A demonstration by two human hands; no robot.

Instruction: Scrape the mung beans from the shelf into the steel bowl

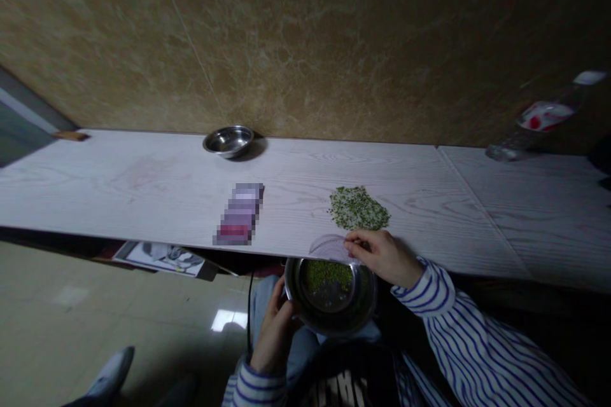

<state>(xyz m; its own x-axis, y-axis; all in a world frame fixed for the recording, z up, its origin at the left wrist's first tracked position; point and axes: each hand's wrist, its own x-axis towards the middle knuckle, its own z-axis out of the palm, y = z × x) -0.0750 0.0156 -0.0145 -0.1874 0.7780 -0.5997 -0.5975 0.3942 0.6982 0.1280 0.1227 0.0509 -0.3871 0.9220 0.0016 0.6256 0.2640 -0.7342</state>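
Note:
My left hand (277,324) grips the left side of a steel bowl (365,305), held over my lap just below the counter's front edge. Green mung beans (327,276) lie inside the bowl. My right hand (384,254) pinches a thin, translucent, half-round plastic scraper (329,245) between thumb and fingers. The scraper rests at the counter edge, directly above the bowl. Just behind it, a loose patch of mung beans (359,206) is spread on the counter, some of them close to my right fingers.
The white wood-grain counter (157,191) runs along a marbled wall. A small steel bowl (228,141) stands near the wall, with a pixelated phone-shaped object (240,215) in front. A clear bottle (541,117) is at right. Below, a shelf holds a printed box (162,257); a shoe (112,372) is on the floor.

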